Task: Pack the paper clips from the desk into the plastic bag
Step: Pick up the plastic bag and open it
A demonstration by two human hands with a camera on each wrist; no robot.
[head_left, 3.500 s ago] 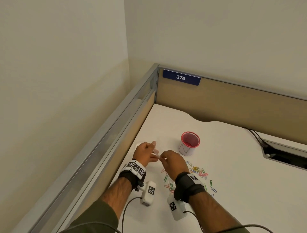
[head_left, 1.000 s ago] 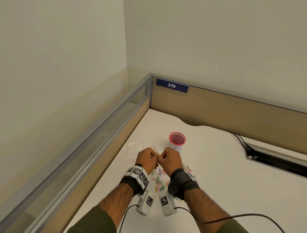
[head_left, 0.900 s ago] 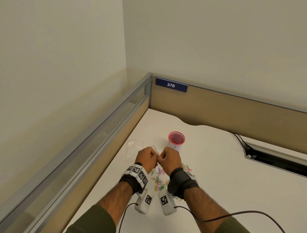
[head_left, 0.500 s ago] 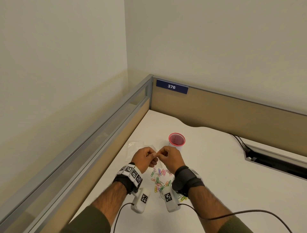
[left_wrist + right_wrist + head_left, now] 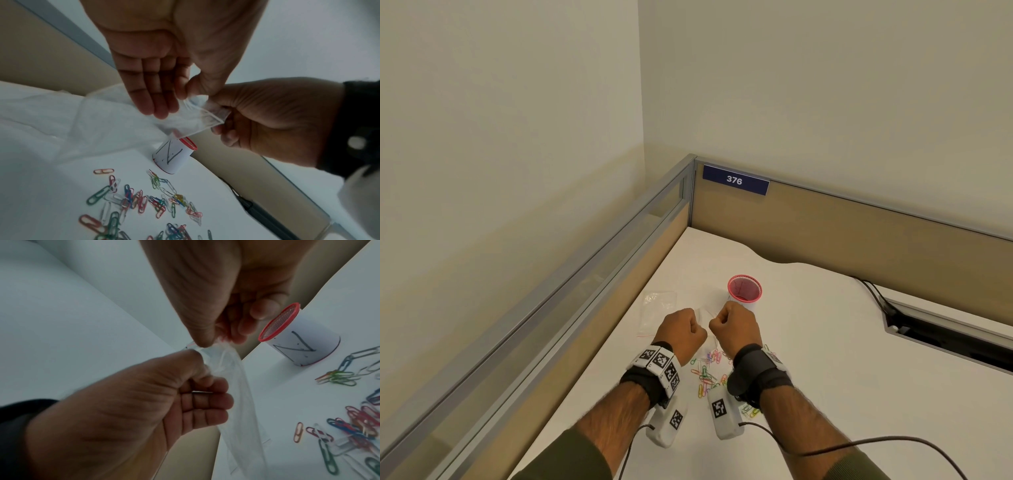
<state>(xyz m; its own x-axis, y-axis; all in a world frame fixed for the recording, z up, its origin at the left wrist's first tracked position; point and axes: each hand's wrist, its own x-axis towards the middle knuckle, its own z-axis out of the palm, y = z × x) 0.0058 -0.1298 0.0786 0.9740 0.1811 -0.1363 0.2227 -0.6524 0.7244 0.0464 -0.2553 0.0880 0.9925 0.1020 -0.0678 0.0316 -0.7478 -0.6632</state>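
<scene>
A small clear plastic bag hangs above the white desk, held at its mouth by both hands. My left hand pinches one side of the rim between thumb and forefinger, its other fingers held straight. My right hand pinches the opposite side, so the mouth gapes a little. In the head view the left hand and right hand sit close together as fists. Several coloured paper clips lie scattered on the desk under my wrists, and show again as paper clips below the bag.
A red-rimmed mesh cup wrapped in white paper stands just beyond my hands. A second clear bag lies flat to the left, near the partition. A cable slot opens at the right.
Both hands have kept their pinch on the bag. Touching a second ago, they now sit slightly apart, and the bag's mouth has spread between them.
</scene>
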